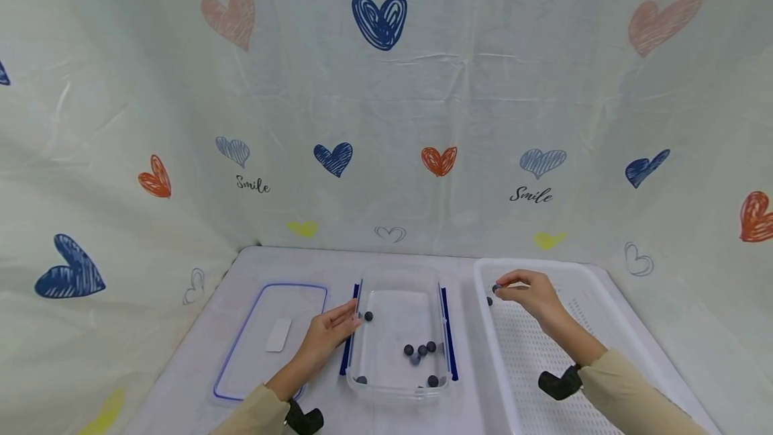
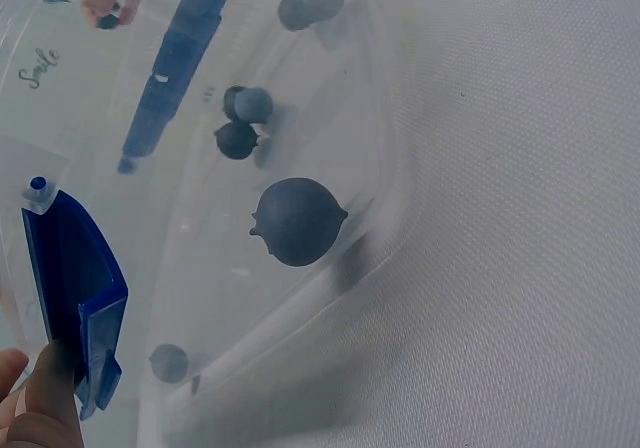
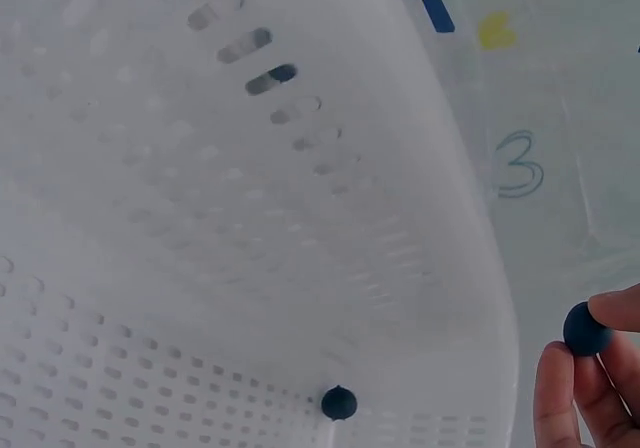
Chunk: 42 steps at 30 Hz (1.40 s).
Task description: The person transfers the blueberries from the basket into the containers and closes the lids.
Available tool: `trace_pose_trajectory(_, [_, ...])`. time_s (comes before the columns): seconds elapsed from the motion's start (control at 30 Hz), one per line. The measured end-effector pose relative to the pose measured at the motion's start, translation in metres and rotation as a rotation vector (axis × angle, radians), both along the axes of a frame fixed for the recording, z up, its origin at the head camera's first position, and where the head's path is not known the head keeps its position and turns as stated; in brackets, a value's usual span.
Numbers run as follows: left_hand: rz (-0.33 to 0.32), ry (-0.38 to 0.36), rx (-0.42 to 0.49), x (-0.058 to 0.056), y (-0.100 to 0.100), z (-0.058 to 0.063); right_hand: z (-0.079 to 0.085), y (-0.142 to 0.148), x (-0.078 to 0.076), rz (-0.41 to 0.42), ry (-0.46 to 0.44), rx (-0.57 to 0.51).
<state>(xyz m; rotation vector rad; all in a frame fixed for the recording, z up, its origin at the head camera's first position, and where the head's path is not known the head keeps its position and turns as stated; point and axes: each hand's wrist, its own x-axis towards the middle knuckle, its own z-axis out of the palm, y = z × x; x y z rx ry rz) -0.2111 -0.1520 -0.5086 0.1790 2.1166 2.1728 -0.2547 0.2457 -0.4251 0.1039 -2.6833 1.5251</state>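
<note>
My right hand (image 1: 531, 295) pinches a blueberry (image 3: 586, 330) between thumb and fingertips, over the left side of a white perforated basket (image 1: 502, 371). Another blueberry (image 3: 339, 403) lies in the basket, close below that hand. With fairly straight fingers, my left hand (image 1: 331, 334) touches the left side of a clear plastic container (image 1: 395, 391), at its blue latch (image 2: 85, 298). Several dark blueberries sit inside the container, one (image 1: 368, 316) near the left fingertips and another (image 1: 433, 381) at the front right corner.
A clear lid with a blue rim (image 1: 241, 327) lies left of the container, a white label (image 1: 279, 335) on it. The container's other blue latch (image 1: 449, 334) hangs on its right side. Behind the table (image 1: 471, 381) hangs a curtain (image 1: 471, 99) printed with hearts.
</note>
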Motion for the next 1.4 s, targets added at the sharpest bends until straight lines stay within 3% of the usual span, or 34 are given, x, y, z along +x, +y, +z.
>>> trace_pose_trajectory(0.17, [0.005,-0.003,0.004,0.001,0.000,0.000,0.012,-0.012,0.005,0.056,-0.012,-0.008])
trace_pose_trajectory(0.47, [0.002,-0.009,0.015,0.003,-0.001,0.000,0.025,-0.033,0.006,0.086,-0.073,-0.040])
trace_pose_trajectory(1.4, [0.000,0.003,-0.004,0.000,-0.001,0.001,0.028,-0.089,0.002,0.257,-0.100,-0.096])
